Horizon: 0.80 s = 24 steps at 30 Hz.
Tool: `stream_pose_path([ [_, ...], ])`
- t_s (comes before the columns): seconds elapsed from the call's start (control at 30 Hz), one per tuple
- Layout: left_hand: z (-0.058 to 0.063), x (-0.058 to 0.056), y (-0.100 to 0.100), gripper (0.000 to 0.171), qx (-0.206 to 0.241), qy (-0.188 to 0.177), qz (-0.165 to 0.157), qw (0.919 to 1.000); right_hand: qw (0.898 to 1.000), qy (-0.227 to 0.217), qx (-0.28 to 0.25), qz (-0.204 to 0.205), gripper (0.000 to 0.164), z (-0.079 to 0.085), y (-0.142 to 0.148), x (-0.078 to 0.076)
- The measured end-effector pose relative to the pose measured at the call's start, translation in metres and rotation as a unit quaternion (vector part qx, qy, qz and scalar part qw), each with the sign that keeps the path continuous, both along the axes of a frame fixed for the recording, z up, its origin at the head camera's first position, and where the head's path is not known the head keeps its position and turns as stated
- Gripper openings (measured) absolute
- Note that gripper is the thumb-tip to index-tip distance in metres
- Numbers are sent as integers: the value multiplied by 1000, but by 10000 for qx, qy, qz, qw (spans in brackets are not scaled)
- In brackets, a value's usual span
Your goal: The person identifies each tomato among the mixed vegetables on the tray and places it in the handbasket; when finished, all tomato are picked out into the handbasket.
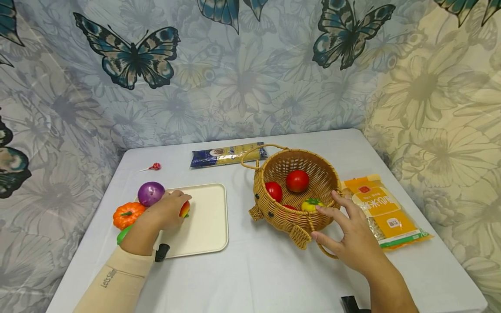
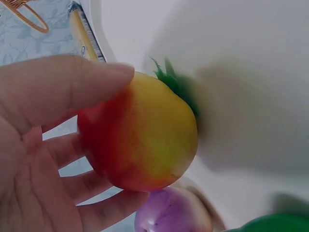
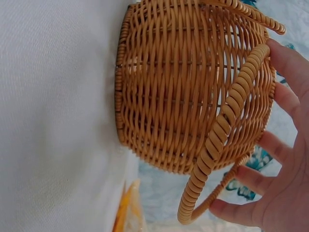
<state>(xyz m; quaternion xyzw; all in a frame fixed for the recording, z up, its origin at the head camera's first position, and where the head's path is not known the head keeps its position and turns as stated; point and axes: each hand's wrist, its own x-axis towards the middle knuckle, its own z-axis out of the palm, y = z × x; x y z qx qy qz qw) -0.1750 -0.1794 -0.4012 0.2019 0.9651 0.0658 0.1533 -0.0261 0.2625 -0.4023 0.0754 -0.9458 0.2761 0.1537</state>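
Note:
In the head view my left hand (image 1: pixel 170 210) reaches over the left part of a cream tray (image 1: pixel 209 248). Its thumb and fingers grip a rounded red-and-yellow fruit (image 2: pixel 145 137) with green leaves at one end, close above the tray. At the right, a wicker basket (image 3: pixel 178 87) stands on the table. My right hand (image 1: pixel 354 237) touches its near right rim with spread, fairly straight fingers, beside the looped handle (image 3: pixel 212 145). Inside the basket lie red tomatoes (image 1: pixel 297 181) and a yellow fruit with a green top (image 1: pixel 311 204).
Left of the tray are a round purple vegetable (image 1: pixel 150 194), an orange pumpkin (image 1: pixel 128 214) and a partly hidden green item (image 1: pixel 123 234). A red lollipop (image 1: pixel 156 166) and a blue-and-yellow packet (image 1: pixel 227 154) lie farther back. A yellow bag (image 1: pixel 381 208) lies right of the basket.

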Motion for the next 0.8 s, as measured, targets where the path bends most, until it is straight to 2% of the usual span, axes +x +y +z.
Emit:
stream_pose_path([
  [0.4, -1, -1, 2, 57, 48, 56, -173, 9998, 10000, -43, -18, -24, 58, 1, 0, 0],
  [0.67, 5, -2, 14, 58, 486, 348, -406, 9974, 10000, -8, -17, -18, 58, 0, 0, 0],
  [0.8, 10, -3, 21, 59, 861, 666, -633, 9920, 10000, 31, 6, -23, 58, -1, 0, 0],
])
